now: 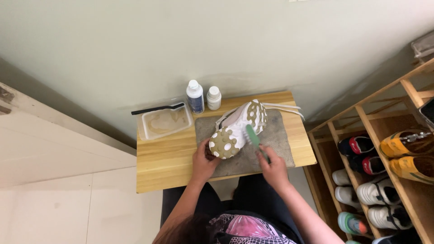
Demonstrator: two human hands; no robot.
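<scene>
A white sneaker (pixel 237 126) with a tan, white-dotted sole lies on its side on a grey cloth (pixel 275 140), sole turned up toward me. My left hand (pixel 204 159) grips the heel end of the shoe from below. My right hand (pixel 273 167) holds a green brush (pixel 252 136), and the brush head rests against the side of the shoe's sole. White laces (pixel 284 107) trail off the toe end to the right.
The cloth lies on a small wooden table (pixel 169 162) against a pale wall. A clear tray of murky water (pixel 163 121) with a black brush across its rim stands at back left, beside two white bottles (pixel 195 96). A wooden shoe rack (pixel 384 171) holding several shoes stands to the right.
</scene>
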